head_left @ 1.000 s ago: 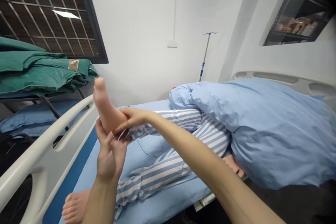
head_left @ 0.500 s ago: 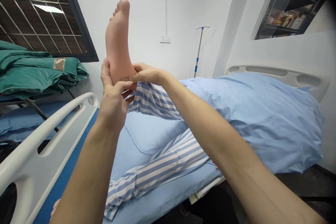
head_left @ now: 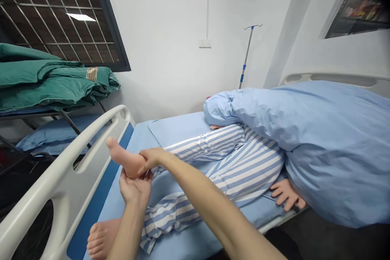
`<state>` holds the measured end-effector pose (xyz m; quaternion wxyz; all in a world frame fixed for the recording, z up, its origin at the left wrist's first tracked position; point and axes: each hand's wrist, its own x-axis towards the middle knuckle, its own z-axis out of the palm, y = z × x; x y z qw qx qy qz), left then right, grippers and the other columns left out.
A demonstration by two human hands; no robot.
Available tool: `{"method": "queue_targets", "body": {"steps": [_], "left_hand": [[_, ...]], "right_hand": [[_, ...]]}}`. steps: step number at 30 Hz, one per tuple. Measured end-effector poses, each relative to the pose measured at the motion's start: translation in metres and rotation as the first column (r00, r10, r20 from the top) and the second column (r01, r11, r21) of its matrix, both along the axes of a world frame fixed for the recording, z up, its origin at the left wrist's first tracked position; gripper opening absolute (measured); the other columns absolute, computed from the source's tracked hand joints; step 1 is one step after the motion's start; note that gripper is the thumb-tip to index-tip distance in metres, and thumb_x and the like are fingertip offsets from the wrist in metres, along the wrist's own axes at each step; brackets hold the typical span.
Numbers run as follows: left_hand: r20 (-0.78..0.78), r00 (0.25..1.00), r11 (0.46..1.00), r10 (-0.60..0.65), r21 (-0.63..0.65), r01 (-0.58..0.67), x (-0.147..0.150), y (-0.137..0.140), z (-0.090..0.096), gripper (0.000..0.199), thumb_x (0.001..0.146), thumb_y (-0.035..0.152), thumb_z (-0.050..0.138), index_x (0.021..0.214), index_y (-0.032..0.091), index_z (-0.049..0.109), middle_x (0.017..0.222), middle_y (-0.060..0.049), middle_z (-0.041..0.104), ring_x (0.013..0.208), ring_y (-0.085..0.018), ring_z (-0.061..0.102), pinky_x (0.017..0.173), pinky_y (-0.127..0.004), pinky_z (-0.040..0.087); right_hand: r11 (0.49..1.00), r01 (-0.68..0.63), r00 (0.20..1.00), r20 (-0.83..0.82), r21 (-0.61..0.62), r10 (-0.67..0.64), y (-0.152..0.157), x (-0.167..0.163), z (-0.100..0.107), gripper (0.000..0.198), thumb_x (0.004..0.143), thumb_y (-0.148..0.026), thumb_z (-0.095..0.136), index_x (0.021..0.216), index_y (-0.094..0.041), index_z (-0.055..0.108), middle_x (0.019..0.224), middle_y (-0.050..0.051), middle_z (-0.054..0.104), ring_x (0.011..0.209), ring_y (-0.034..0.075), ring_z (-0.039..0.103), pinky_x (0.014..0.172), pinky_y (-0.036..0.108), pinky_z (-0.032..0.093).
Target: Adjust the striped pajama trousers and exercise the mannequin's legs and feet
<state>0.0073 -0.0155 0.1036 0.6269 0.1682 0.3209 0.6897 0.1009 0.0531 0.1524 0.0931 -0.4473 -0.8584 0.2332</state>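
A smooth, manikin-like foot [head_left: 124, 157] is held slightly above the bed near its foot end, toes pointing left. My left hand [head_left: 134, 190] cups its heel from below, palm up. From above, my right hand [head_left: 154, 159] wraps round the ankle. The leg continues right in a blue-and-white striped trouser leg [head_left: 204, 143], which lies low along the mattress. Nearer to me is the second striped leg [head_left: 179, 211], its bare foot [head_left: 102, 236] partly behind my left forearm.
A white bed end board [head_left: 73, 178] stands left. A blue quilt [head_left: 323, 130] covers the upper body, with a manikin-like hand [head_left: 288, 196] showing at the near edge. Behind are an IV pole [head_left: 247, 57] and green folded bedding [head_left: 55, 83].
Both my hands have lowered the foot from high up toward the mattress. The leg now lies flatter, and the view has turned slightly left.
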Motion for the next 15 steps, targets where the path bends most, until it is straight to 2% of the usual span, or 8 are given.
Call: {"method": "queue_targets", "body": {"steps": [3,5,7,10,15], "left_hand": [[0.058,0.998,0.969,0.002,-0.247,0.012,-0.015,0.005,-0.046,0.041,0.076,0.043,0.028,0.11,0.029,0.046,0.105,-0.005,0.053,0.1,-0.027,0.05,0.07,-0.04,0.045],[0.109,0.994,0.916,-0.002,-0.4,0.046,-0.02,0.007,-0.066,0.04,0.076,0.042,0.026,0.107,0.027,0.048,0.108,-0.007,0.052,0.108,-0.028,0.046,0.073,-0.04,0.045],[0.131,0.991,0.876,0.008,-0.479,0.056,-0.021,0.01,-0.08,0.038,0.075,0.036,0.026,0.105,0.027,0.048,0.112,-0.007,0.05,0.113,-0.027,0.043,0.076,-0.04,0.045],[0.081,0.996,0.867,0.046,-0.498,0.0,-0.019,0.012,-0.094,0.042,0.071,0.027,0.027,0.108,0.029,0.046,0.114,-0.005,0.05,0.117,-0.025,0.04,0.081,-0.043,0.043],[0.034,0.998,0.83,0.047,-0.557,-0.02,-0.017,0.016,-0.104,0.051,0.068,0.031,0.026,0.116,0.027,0.043,0.12,-0.006,0.047,0.121,-0.025,0.034,0.085,-0.044,0.04]], "right_hand": [[1.0,-0.01,0.977,0.214,0.023,0.005,0.004,-0.021,-0.059,0.059,0.053,-0.05,0.067,0.102,-0.022,0.05,0.102,0.007,0.061,0.093,0.027,0.056,0.084,0.049,0.038],[0.999,0.004,0.96,0.279,0.04,-0.015,0.002,-0.029,-0.093,0.059,0.053,-0.05,0.065,0.102,-0.022,0.05,0.102,0.009,0.06,0.093,0.027,0.056,0.084,0.051,0.038],[0.998,0.015,0.951,0.308,0.064,-0.034,-0.001,-0.034,-0.119,0.06,0.053,-0.052,0.064,0.102,-0.021,0.05,0.102,0.01,0.059,0.094,0.027,0.055,0.084,0.051,0.037],[0.996,0.023,0.945,0.322,0.089,-0.051,-0.004,-0.037,-0.142,0.063,0.051,-0.055,0.063,0.102,-0.02,0.051,0.103,0.011,0.059,0.096,0.027,0.054,0.085,0.05,0.036],[0.994,0.038,0.947,0.314,0.105,-0.069,-0.003,-0.037,-0.152,0.063,0.051,-0.054,0.063,0.103,-0.02,0.052,0.103,0.01,0.058,0.094,0.027,0.054,0.084,0.048,0.037]]}}
